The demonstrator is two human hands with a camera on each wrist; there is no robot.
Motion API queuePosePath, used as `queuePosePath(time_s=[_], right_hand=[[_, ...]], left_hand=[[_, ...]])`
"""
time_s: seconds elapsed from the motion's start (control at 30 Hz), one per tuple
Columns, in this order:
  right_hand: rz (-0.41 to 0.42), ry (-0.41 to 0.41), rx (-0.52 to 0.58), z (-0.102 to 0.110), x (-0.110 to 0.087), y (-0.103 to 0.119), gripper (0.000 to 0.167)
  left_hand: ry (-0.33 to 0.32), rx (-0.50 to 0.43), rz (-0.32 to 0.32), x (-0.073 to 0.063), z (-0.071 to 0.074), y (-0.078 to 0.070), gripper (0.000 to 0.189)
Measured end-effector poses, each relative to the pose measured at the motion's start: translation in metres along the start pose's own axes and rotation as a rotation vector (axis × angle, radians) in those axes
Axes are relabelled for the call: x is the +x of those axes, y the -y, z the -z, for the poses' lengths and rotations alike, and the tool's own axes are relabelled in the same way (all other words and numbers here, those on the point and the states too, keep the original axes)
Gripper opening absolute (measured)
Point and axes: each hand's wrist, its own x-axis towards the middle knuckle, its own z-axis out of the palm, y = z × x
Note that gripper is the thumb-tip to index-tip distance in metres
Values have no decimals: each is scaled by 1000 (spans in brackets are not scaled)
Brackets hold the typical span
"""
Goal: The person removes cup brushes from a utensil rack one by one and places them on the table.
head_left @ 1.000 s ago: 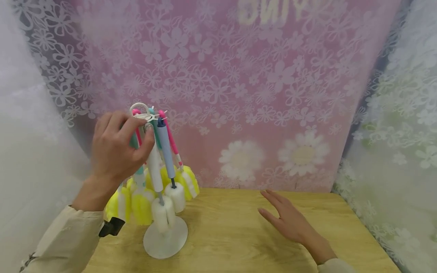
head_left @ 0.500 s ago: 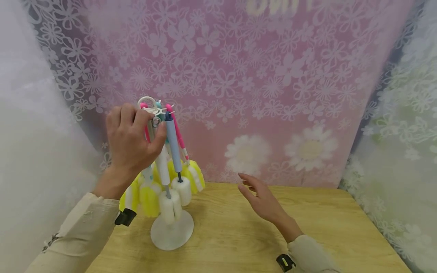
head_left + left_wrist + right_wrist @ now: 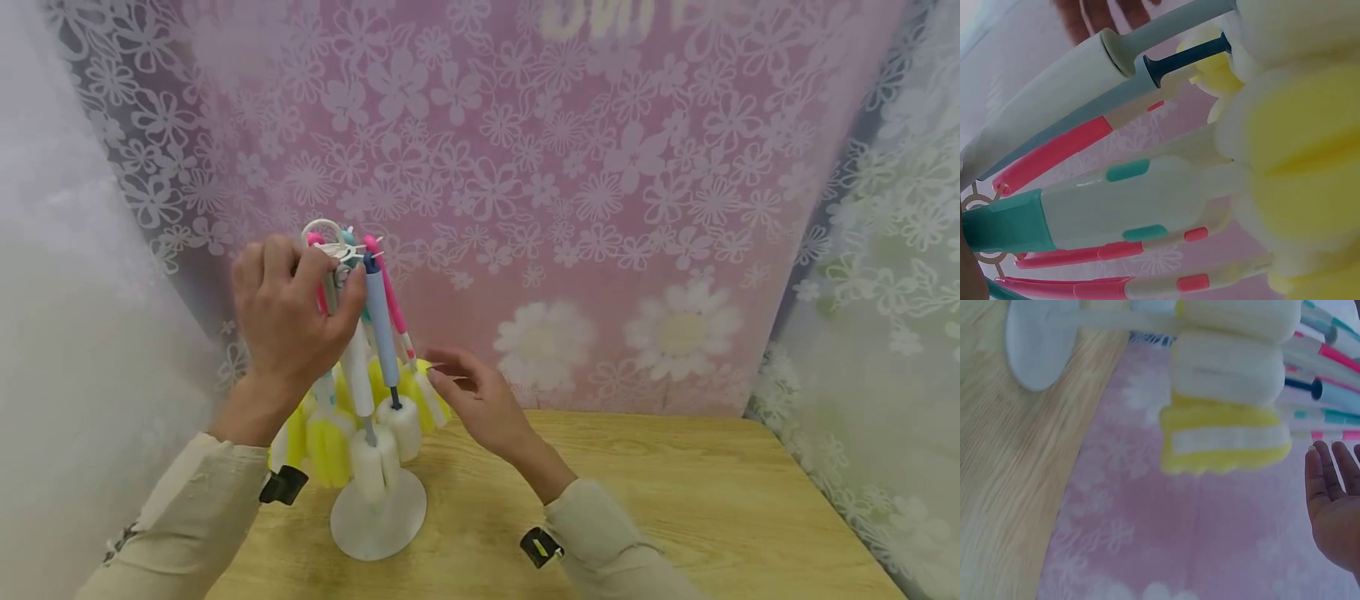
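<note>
Several sponge brushes hang from a white rack with a round base. At the rack's top, my left hand has thumb and index finger about the upper end of a white-handled sponge brush; the palm side is hidden. A teal-and-white brush handle runs close by that hand in the left wrist view. My right hand is beside the yellow-and-white sponge of a pink-handled brush. In the right wrist view its fingers are extended near that handle, holding nothing.
A blue-handled brush with a white sponge hangs between the hands. The rack stands on a wood-grain table. Behind it is a pink flowered backdrop, with pale curtain walls at the sides.
My right hand has come left from over the table to the sponges on the rack's right side. The left hand stays at the rack's top; the head view has shifted slightly.
</note>
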Motion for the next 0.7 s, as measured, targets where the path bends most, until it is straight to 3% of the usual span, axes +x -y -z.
queuePosePath(time_s=[0.2,0.5,0.7], right_hand=[[9,0,116,-21,16,-2,41],[49,-171,78,-40,37,-9,32],[40,-201,59,-44,35,11,25]], left_hand=[[-13,4,-9,-2,-1,-2,36],[-25,12,0,-1,-3,0,36],[-25,7,7,-2,-3,0,36]])
